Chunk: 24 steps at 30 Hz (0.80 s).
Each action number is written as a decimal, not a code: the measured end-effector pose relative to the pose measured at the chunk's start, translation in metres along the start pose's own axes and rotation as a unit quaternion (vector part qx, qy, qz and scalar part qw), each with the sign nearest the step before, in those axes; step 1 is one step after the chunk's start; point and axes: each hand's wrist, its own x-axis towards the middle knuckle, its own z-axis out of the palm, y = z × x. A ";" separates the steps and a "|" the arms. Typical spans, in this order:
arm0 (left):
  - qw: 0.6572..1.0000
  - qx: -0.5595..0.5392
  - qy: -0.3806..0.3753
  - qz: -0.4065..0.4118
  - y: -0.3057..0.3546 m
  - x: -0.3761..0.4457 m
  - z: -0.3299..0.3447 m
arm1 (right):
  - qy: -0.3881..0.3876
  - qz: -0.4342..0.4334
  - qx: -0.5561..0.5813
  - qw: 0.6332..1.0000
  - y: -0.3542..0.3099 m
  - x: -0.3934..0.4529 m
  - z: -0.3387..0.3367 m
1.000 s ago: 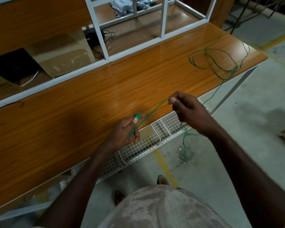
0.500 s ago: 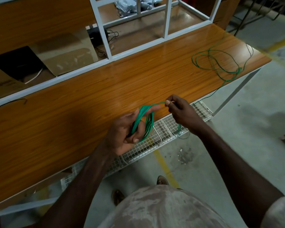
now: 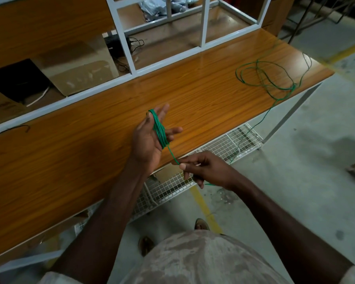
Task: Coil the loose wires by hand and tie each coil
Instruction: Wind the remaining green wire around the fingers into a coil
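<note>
fingers (image 3: 181,166) pinch thin green wire (image 3: 159,130) — glossy loops wrapped round left hand (image 3: 150,138).

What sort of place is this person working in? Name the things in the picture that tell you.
Probably a workshop or small factory floor. A long wooden workbench with a white metal frame stands on a bare concrete floor marked with a yellow line, and a wire mesh shelf sits under the bench.
</note>
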 end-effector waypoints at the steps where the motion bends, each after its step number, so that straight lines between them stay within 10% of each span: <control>1: 1.000 0.024 0.016 0.011 -0.002 0.003 0.000 | -0.017 -0.006 0.000 1.000 -0.003 -0.002 0.001; 13: 0.887 0.459 0.006 0.047 -0.026 -0.003 -0.023 | -0.080 -0.071 0.012 0.994 -0.062 -0.022 -0.026; 24: 0.953 0.264 -0.127 -0.075 -0.034 -0.034 -0.029 | 0.101 -0.093 0.034 0.990 -0.070 0.002 -0.075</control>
